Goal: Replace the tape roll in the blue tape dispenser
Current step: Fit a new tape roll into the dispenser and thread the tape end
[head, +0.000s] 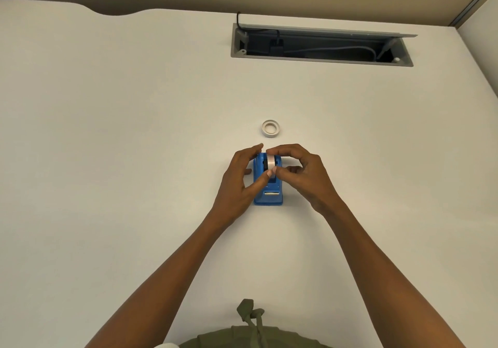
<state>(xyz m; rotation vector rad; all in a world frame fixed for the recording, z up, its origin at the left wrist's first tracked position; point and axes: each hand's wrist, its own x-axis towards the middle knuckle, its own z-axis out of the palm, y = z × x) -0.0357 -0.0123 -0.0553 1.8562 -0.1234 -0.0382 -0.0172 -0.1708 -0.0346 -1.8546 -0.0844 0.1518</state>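
Note:
The blue tape dispenser [269,195] stands on the white desk, its cutter end pointing toward me. A tape roll [270,162] sits upright in its cradle. My left hand [238,183] curls around the dispenser's left side, with its thumb pressed on the front of the roll and its fingers reaching over the back. My right hand [304,172] pinches the roll from the right, thumb tip meeting the left thumb at the roll's front. A second, nearly flat white tape roll [270,128] lies on the desk just beyond the dispenser, untouched.
An open grey cable hatch [320,60] with cords inside is set into the desk [107,132] at the back. A partition wall rises at the right edge. A green drawstring [252,316] of my clothing hangs at the bottom.

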